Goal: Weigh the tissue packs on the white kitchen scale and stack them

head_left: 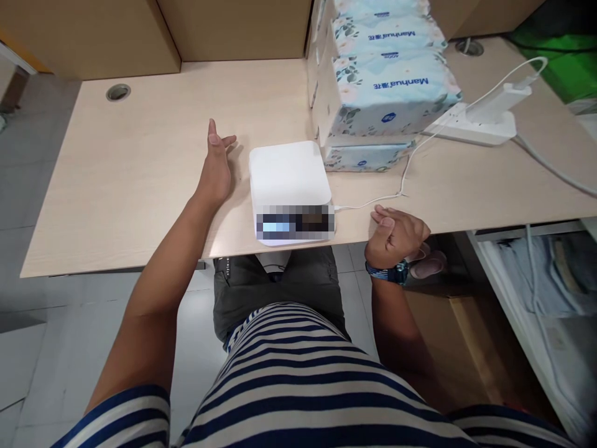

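A flat white device with rounded corners [290,174], like a small digital scale, lies on the desk near its front edge. Its front strip is blurred out, and a thin white cable [361,204] runs from its right side. To the left of it, my left hand [217,165] rests on its side on the desk, empty, with some fingers stretched out and apart. My right hand [396,235] is at the desk's front edge, right of the device and below the cable. Its fingers are curled in, with nothing visible in them. Neither hand touches the device.
Stacked tissue packs [392,87] stand behind the device on the wooden desk [140,168]. A white power strip [485,127] with a plugged-in charger [499,102] sits to their right. Cardboard boxes [242,31] line the back. Below the desk at right is a shelf [489,255].
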Tool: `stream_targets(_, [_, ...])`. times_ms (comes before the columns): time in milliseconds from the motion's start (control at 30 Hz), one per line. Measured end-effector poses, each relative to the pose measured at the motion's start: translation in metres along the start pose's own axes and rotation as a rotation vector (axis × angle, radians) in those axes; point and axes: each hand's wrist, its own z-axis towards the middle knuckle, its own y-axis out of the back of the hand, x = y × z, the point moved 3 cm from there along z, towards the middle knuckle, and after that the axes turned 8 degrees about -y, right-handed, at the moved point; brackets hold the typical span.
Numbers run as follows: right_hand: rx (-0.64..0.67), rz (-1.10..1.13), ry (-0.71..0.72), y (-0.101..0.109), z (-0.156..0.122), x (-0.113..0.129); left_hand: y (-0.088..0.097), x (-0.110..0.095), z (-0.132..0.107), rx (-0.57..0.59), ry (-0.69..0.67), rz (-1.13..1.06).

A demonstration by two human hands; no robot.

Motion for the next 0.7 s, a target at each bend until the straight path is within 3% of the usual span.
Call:
stream_targets(133, [0.045, -0.016, -0.028, -0.003, -0.001, -0.004, 0.0, 0.002, 0.0, 0.002, 0.001, 0.004])
stream_targets(700, [0.001, -0.022, -0.007, -0.001, 0.0, 0.001, -0.003, -0.008, -0.003, 0.01, 0.025, 0.011])
